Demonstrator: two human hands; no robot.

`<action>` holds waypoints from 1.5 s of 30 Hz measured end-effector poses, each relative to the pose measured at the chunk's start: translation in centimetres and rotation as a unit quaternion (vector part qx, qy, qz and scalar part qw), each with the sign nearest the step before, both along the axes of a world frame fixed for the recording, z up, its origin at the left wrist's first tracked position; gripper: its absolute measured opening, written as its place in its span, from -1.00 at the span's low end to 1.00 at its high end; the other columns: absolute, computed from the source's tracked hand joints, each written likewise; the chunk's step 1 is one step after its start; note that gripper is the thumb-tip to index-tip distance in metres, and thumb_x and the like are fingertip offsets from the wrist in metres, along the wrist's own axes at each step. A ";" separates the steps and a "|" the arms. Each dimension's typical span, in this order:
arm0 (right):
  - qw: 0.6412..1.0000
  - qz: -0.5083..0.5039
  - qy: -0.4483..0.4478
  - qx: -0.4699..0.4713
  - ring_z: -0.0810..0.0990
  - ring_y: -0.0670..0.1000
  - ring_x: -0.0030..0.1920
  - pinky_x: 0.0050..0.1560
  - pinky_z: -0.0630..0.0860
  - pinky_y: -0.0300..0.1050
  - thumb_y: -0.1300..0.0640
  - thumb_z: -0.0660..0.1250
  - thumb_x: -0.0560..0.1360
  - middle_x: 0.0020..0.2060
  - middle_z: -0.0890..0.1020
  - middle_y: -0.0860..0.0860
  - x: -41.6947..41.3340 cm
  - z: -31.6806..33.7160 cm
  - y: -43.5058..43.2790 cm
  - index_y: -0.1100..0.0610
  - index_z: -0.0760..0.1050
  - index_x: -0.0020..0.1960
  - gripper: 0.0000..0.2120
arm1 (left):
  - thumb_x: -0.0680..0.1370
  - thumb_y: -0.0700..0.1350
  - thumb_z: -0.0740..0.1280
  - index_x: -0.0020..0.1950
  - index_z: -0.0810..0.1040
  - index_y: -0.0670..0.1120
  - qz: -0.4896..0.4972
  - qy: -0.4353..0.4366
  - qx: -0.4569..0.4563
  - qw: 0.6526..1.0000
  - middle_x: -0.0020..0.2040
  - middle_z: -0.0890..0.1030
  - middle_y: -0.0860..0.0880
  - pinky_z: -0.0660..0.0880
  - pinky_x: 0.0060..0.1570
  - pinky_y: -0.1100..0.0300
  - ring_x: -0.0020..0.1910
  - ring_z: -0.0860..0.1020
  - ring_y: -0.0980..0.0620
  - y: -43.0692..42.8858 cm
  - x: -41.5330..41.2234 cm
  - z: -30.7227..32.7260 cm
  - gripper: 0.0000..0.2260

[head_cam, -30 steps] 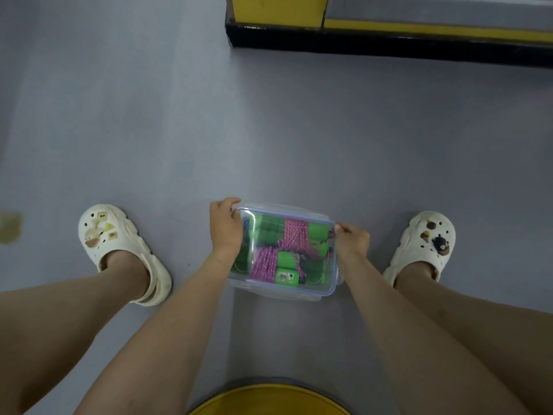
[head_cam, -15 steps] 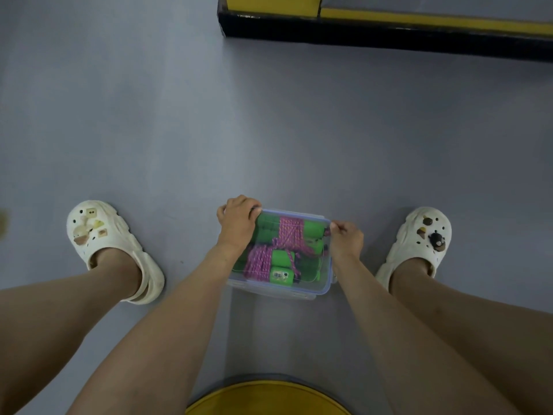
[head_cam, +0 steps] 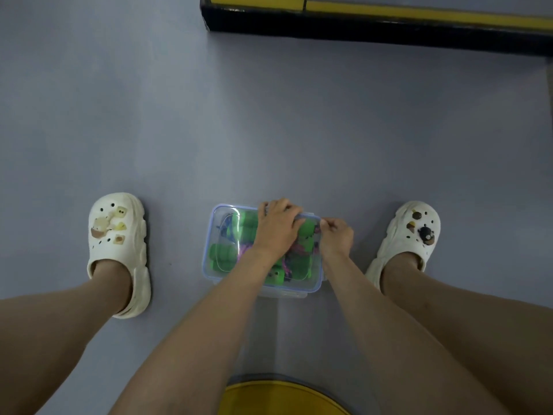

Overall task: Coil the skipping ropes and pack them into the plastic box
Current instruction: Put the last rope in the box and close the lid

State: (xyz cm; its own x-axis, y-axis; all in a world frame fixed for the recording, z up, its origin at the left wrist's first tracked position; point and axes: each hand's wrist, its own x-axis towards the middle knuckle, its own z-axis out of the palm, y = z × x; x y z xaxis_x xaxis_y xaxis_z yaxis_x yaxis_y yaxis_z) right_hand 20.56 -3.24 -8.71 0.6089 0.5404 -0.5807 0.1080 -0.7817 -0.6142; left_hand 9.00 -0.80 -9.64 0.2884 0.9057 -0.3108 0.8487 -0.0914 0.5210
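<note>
Since the coiled skipping ropes [head_cam: 223, 256], with their green handles and pink-purple cord, already lie inside the clear rectangular plastic box [head_cam: 206, 253], the coiling and packing look finished and the step in hand is closing up. The box stands on the grey floor [head_cam: 269, 130] between the person's feet, which are in two white foam clogs [head_cam: 119, 235], and the blue-rimmed transparent lid [head_cam: 299, 287] sits on top of it.

The left hand [head_cam: 279, 226] reaches across the box and lies palm down on the far right part of the lid, wrist over the middle and fingers bent down over the far edge; its grip is hooked on that edge while the palm presses. The right hand [head_cam: 336, 239] is at the right side, near the far corner, with its fingers curled in a narrow pinch on the lid's rim, most likely on a side clasp, though the clasp itself is too small to make out. Both forearms stretch straight down from the camera and meet at that corner.

The next move probably calls for steady downward pressure from the left palm while the right grip folds the clasp down until it catches, then the same on the other sides. Whether any clasp is already fastened cannot be told.

A round yellow object [head_cam: 281, 396] shows at the bottom edge, and a yellow and black ledge [head_cam: 389, 28] runs along the top.
</note>
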 end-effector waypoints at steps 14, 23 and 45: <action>0.999 0.036 -0.013 0.002 0.59 0.09 -0.12 -0.02 0.55 0.00 0.22 0.24 0.56 -0.13 0.65 0.14 0.3 0.0 -0.1 0.22 0.58 -0.01 -0.85 | 0.61 0.01 0.19 0.07 0.60 0.01 0.030 0.019 -0.067 0.997 0.04 0.47 0.05 0.11 0.13 0.09 0.10 0.43 0.04 1.9 1.4 0.1 -0.79; 0.987 0.123 -0.102 -0.018 0.40 0.15 0.31 0.27 0.30 0.02 0.07 0.24 0.57 0.31 0.43 0.14 0.5 1.3 -1.6 0.20 0.33 0.37 -0.59 | 0.64 0.00 0.09 0.10 0.54 -0.01 0.120 0.057 -0.072 0.989 0.05 0.46 -0.04 0.29 0.11 0.00 0.12 0.44 -0.06 0.6 -0.3 1.3 -0.75; 0.987 0.157 -0.037 0.000 0.59 0.09 0.14 0.10 0.38 -0.25 0.20 0.32 0.52 0.10 0.64 0.17 1.1 1.7 2.1 0.25 0.59 0.17 -0.75 | 0.59 -0.21 0.24 0.24 0.57 -0.19 0.440 -0.175 -0.100 0.875 0.11 0.55 -0.11 0.36 0.06 0.29 0.05 0.50 -0.01 0.7 -3.2 1.1 -0.74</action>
